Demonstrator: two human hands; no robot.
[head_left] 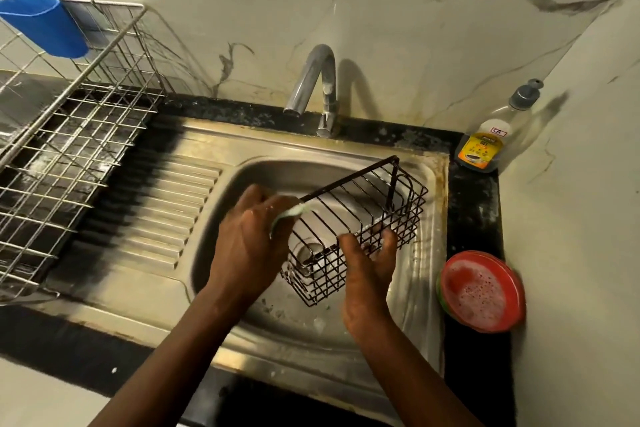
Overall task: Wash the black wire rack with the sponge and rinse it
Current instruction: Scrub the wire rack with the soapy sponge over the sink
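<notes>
Head view, items listed from the lower edge of the frame upward.

1. Two bare forearms entered from the bottom of the frame and reached over the front rim of the sink [242,362].
2. Right hand [367,274], just right of centre: thumb and fingers curled over the near long edge of the black wire rack [367,215], gripping it.
3. Left hand [249,246], centre: fingers closed round a pale green sponge [294,213], which was pressed against the left end of the rack's top rail. Its outline was blurred.
4. Black wire rack: a rectangular basket held tilted above the basin, centre to centre-right, its open side turned toward the upper left. The drain [311,253] showed through its wires.
5. Sink: stainless steel, with a ribbed drainboard [166,204] to the left of the basin and flecks of foam on the basin floor.
6. Red bowl [481,291], right of frame, standing on the black counter [474,215] just beside the sink, with suds inside.
7. Steel dish rack [69,149], left of frame, standing beside the drainboard.
8. Chrome tap [318,83], upper centre, behind the basin; no water visible at the spout.
9. Pump bottle [485,146] with a yellow label, upper right, in the counter's corner.
10. Blue holder [45,28], upper left, hung on the dish rack's top rim.
11. Marble-patterned wall [415,10], across the top.
</notes>
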